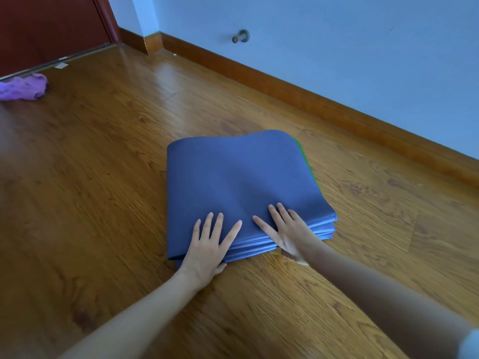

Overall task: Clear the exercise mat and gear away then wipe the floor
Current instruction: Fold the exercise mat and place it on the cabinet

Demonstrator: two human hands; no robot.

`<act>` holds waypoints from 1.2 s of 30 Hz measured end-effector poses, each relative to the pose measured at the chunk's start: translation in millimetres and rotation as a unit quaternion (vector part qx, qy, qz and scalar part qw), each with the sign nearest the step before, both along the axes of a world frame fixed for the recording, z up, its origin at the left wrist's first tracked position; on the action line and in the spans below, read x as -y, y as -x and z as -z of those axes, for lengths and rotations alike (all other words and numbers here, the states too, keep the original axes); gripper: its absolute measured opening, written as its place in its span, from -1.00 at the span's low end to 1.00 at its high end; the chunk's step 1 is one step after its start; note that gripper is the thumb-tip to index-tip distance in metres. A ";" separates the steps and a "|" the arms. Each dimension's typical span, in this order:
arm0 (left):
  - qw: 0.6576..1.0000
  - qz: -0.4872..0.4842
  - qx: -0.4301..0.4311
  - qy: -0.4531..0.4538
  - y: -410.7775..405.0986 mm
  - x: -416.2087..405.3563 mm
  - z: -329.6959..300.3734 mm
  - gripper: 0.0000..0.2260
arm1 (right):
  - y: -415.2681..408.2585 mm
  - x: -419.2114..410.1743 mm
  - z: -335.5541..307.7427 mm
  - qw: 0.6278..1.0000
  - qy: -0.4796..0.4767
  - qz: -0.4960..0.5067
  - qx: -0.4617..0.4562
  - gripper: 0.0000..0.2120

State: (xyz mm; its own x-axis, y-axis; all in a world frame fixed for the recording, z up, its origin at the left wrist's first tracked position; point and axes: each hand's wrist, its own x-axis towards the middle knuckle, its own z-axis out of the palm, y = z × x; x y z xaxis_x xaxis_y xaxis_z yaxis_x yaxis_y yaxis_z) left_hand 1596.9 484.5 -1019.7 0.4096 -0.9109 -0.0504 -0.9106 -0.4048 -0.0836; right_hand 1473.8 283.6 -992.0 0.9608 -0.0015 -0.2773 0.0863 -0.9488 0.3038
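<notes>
1. A blue exercise mat [241, 182], folded into a flat stack of several layers, is seen lying on the wooden floor [103, 203], near the middle of the view and not far from the skirting board [311, 97] along the right-hand wall.
2. The stacked layer edges are shown along the mat's near side, and a thin green edge is visible at its far right corner.
3. The left hand [210, 247] is laid flat on the near left part of the mat, its fingers [207, 226] held straight and spread, pressing on the top layer; the thumb is tucked at the mat's near edge, and whether it passes beneath cannot be told.
4. The right hand [287, 231] is laid on the near right part of the mat, its fingers [277, 216] likewise straight and spread over the top layer, with the heel of the hand at the stacked edges; nothing is gripped by it.
5. The two hands are placed just beside each other, with their index fingers close but apart.
6. A crumpled purple cloth [23, 88] is seen on the floor at the far left, well apart from the mat, close to a dark red door [46, 27].
7. A metal doorstop [241, 36] is fixed to the pale blue wall [363, 47] above the skirting board.
</notes>
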 end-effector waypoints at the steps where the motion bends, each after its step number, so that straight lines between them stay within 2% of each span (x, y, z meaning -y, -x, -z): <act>1: 1.000 0.005 0.008 0.008 0.6 -1.4 -2.1 0.24 | -1.2 0.9 -6.9 1.000 -0.017 -0.001 0.003 0.03; 5: 0.997 0.047 0.060 0.020 11.0 -3.7 -10.6 0.27 | -6.3 4.2 -35.5 0.998 -0.053 0.022 -0.004 -0.01; 8: 0.996 0.007 0.058 0.073 12.3 5.7 -33.7 0.25 | -17.7 11.2 -68.9 0.997 -0.074 0.020 0.002 -0.12; 13: 0.981 -0.044 0.052 0.183 -35.2 17.2 -109.9 -0.16 | -48.1 25.6 -138.5 0.994 -0.095 0.035 0.052 -0.20; 16: 0.973 -0.038 0.016 0.226 -56.3 13.9 -148.2 -0.40 | -51.2 22.6 -165.2 0.990 -0.103 0.012 0.095 -0.11; 19: 0.971 -0.003 -0.026 0.236 -55.5 -2.0 -168.3 -0.57 | -37.0 12.0 -171.5 0.990 -0.063 0.000 0.125 0.05; 21: 0.973 0.008 -0.048 0.226 -50.5 -14.2 -176.7 -0.57 | -27.7 0.0 -164.6 0.985 -0.051 -0.005 0.164 0.15; 24: 0.973 0.027 -0.056 0.220 -49.2 -23.5 -201.9 -0.55 | -19.8 -5.5 -170.3 0.970 -0.127 -0.006 0.209 -0.06; 28: 0.980 0.025 -0.041 0.195 -49.9 -19.0 -256.9 -0.51 | -20.0 7.5 -222.8 0.951 -0.203 0.004 0.234 -0.25; 31: 0.990 -0.009 -0.043 0.137 -48.0 -12.1 -281.5 -0.49 | -22.1 12.2 -245.2 0.945 -0.254 0.040 0.200 -0.25; 33: 0.991 -0.035 -0.086 0.096 -47.5 -5.5 -282.0 -0.46 | -21.8 11.9 -241.5 0.945 -0.268 0.043 0.182 -0.25; 36: 0.989 -0.043 -0.133 0.055 -50.4 2.9 -264.6 -0.30 | -21.0 8.3 -227.7 0.951 -0.263 0.062 0.148 -0.21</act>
